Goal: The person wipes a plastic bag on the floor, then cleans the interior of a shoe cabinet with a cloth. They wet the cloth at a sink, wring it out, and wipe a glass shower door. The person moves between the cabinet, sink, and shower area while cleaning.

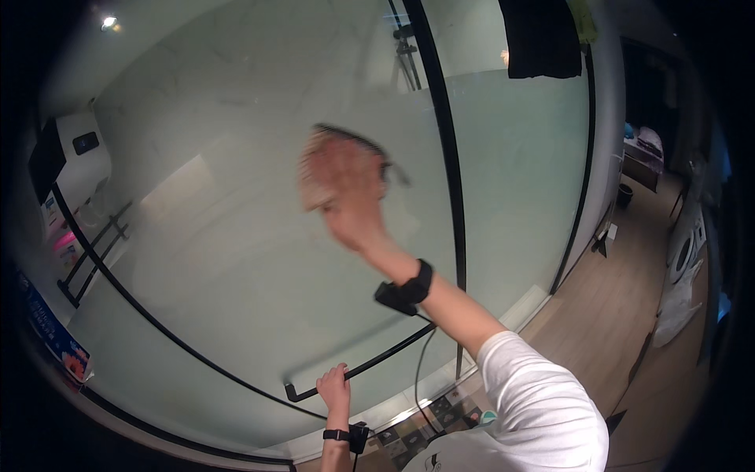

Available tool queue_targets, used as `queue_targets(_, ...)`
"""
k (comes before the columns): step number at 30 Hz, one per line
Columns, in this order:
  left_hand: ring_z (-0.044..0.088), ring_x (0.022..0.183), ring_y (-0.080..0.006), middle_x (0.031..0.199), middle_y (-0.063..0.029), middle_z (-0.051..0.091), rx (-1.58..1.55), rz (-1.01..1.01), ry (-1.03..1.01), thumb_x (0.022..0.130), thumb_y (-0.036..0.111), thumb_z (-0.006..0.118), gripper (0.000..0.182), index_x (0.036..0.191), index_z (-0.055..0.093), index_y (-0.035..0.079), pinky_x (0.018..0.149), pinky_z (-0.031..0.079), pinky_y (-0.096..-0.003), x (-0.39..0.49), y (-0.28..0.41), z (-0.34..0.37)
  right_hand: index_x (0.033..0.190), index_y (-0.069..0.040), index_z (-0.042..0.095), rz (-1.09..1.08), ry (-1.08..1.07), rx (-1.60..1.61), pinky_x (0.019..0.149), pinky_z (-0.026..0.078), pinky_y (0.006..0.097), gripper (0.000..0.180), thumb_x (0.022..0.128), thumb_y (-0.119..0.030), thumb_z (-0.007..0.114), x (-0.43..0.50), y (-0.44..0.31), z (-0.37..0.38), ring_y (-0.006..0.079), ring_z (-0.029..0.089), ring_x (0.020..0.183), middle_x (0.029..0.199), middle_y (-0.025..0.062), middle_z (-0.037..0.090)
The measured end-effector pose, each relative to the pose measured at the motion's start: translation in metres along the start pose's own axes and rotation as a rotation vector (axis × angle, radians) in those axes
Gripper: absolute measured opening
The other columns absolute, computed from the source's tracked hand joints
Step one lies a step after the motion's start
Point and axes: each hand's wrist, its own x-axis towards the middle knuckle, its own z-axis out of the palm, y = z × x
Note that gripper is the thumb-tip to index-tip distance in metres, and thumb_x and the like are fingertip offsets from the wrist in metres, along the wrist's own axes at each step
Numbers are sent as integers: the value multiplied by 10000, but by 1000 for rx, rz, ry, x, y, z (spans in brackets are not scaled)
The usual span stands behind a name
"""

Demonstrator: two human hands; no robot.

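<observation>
A frosted glass shower door (248, 283) with a black frame fills the middle of the view. My right hand (354, 206) presses a pinkish cloth (336, 162) to the upper part of the glass; both are blurred, and the cloth has a dark edge. Below, my left hand (334, 386) is closed around the black bar handle (389, 354) near its bent left end. Black straps with small devices sit on both of my wrists, with cables hanging down.
Black towel rails (97, 259) and a white wall-mounted unit (88, 147) are at the left. A black cloth (541, 38) hangs over the glass panel at upper right. Patterned tiles (407, 439) lie below; a wooden floor (590, 318) and washing machine (684, 253) are at right.
</observation>
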Motion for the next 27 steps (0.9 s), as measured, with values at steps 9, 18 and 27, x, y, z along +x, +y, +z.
queue_targets(9,557,702,-218,737,-16,570,-4,9,-9,701,106,639,221,903,583,178,632,348,-366,2,-1,2,1397,-120,258,49,284,-110,1076,33,516,632,807,-192,470,97,105,-46,318,98,1357,1458,125,179)
queue_targets(18,552,692,-221,719,-21,561,5,13,12,738,114,623,195,916,581,182,623,345,-371,2,3,-2,1386,-173,301,-250,-178,30,1074,67,526,686,743,-226,534,21,-6,2,303,119,1361,1460,96,206)
queue_targets(27,554,712,-231,746,-29,579,-27,4,31,742,128,610,171,903,587,180,640,354,-376,-2,-3,6,1385,-148,288,-56,252,-232,1072,90,529,641,780,-167,498,123,83,-31,295,175,1343,1440,103,241)
